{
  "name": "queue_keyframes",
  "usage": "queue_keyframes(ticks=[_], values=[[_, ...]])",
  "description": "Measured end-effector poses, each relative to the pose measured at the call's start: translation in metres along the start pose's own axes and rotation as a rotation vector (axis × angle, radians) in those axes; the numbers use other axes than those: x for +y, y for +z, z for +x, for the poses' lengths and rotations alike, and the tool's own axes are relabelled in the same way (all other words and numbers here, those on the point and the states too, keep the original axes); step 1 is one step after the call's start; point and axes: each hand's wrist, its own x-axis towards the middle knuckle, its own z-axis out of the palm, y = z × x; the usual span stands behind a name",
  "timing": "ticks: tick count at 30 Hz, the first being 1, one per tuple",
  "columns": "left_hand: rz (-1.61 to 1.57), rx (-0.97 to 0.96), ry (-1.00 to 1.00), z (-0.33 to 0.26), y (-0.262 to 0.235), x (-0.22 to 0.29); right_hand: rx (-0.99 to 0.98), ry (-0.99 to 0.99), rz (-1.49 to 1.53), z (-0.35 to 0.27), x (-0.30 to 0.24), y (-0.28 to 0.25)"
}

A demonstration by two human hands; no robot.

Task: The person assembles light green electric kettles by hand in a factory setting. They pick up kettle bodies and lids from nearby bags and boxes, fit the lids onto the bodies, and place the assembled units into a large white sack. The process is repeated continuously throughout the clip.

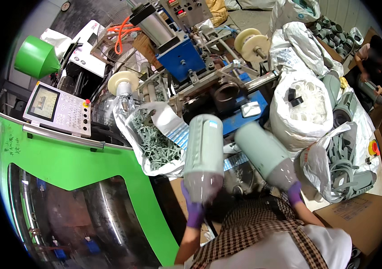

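My left hand, in a purple glove, is closed on the mauve-grey lower end of a pale green plastic cylinder, which stands nearly upright in front of me. A recessed shape runs down its upper part, with a small blue mark near the top. My right hand, gloved in purple too, grips the glossy mauve-grey end of a second pale green cylinder. This one tilts to the upper left and looks slightly blurred. The two cylinders are apart. Most of my fingers are hidden behind them.
Ahead is a blue press machine with metal fixtures. A green machine with a control panel fills the left. A sack of green scraps and a sack of white rings flank the press. Another person sits far right.
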Motion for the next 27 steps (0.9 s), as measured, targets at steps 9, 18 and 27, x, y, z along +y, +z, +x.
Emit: queue_keyframes(ticks=[9, 18, 27], values=[[1.385, -0.275, 0.661, 0.171, 0.15, -0.081, 0.05, 0.344, 0.04, -0.072, -0.136, -0.191], [1.694, -0.214, 0.309, 0.352, 0.221, -0.054, -0.017, 0.045, -0.201, -0.052, -0.221, -0.187], [0.758, -1.178, 0.342, 0.192, 0.303, 0.056, 0.122, -0.105, -0.013, 0.002, -0.242, -0.216]])
